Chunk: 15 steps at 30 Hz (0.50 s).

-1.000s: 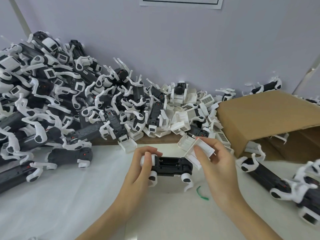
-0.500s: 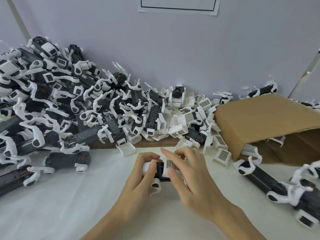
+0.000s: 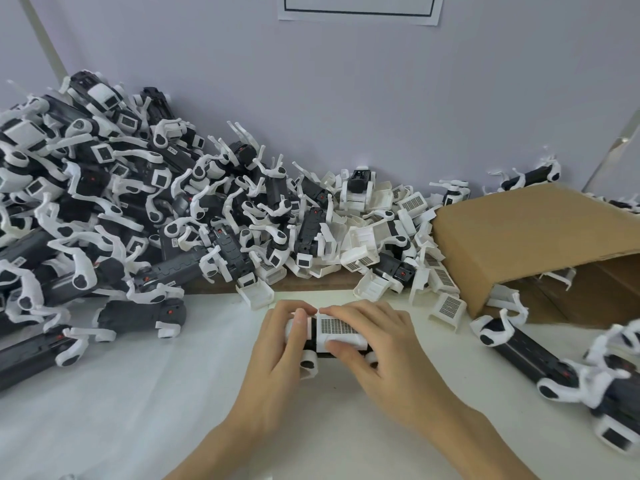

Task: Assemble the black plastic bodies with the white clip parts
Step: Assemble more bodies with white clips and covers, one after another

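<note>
Both hands meet over one black body [image 3: 313,336] lying flat on the white table [image 3: 138,393], near its middle and just in front of the person. The left hand [image 3: 277,344] grasps the left end of the body, thumb laid across the top and fingers curled over the far edge. The right hand [image 3: 377,344] grasps the white clip [image 3: 337,329], which sits on top of the body with its grid face up; the thumb presses the near edge of the clip and the fingers curl over its far edge. The fingertips of the two hands touch or nearly touch at the far side. Two white legs of the body show below the hands, against the table.

A large heap of black and white pieces [image 3: 131,209] lies along the wall on the left. Loose white clips [image 3: 374,237] are piled behind the hands, several spilling onto the table. A brown cardboard box [image 3: 519,237] lies on its side at the right, with more pieces [image 3: 540,362] in front of it. A sheet of paper [image 3: 360,8] hangs on the wall above
</note>
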Each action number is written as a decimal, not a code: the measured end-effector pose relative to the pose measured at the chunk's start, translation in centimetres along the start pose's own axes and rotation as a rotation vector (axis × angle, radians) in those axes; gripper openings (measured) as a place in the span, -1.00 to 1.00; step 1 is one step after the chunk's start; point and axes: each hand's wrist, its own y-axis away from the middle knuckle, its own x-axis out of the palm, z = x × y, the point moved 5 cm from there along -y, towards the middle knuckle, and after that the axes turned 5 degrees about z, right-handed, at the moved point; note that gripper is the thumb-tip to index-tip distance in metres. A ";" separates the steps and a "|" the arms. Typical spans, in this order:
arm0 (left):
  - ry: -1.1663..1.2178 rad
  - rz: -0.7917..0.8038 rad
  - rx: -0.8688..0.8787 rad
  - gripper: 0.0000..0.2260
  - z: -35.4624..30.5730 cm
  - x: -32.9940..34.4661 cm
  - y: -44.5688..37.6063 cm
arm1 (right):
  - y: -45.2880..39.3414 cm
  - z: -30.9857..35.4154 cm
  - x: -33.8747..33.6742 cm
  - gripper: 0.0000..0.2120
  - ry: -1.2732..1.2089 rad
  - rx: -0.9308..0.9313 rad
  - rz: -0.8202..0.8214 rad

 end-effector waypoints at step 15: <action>-0.195 0.229 0.221 -0.62 -2.6 -1.2 -0.7 | 0.8 -2.1 -1.5 -0.69 -0.134 0.026 0.092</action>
